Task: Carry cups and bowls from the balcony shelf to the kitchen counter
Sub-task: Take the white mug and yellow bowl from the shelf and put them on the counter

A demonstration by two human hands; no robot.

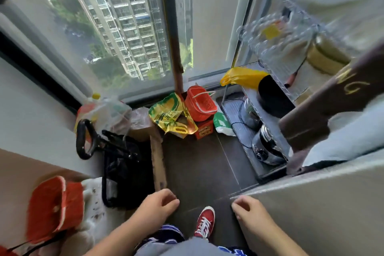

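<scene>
The glassware I am after sits on the wire shelf [276, 81] at the right side of the balcony: a cluster of clear glass cups [276, 37] on an upper tier, blurred, so I cannot count them or say which stand upright. They lie up and to the right of both my hands, well apart from them, with the whole dark floor [199, 164] between. I cannot make out any bowls for certain; a yellow-brown container [326, 56] stands just beside the glasses, and lower tiers hold a black pot [274, 93] and two steel cookers [266, 145]. The shelf's long side runs away from me along the right wall, so I judge the reach goes forward and rightward, and upward. My right hand [251, 214] is the nearer one, low in view beside the pale wall edge, fingers loosely curled and holding nothing. My left hand [158, 203] is just as slack and empty, fingers half bent, and further from the shelf, close to the black bag [122, 164] on the floor. A yellow plastic bag [241, 78] hangs off the shelf corner below the cups, clear of the line I would take, I think. My red shoe [204, 222] points toward the window [116, 27].
</scene>
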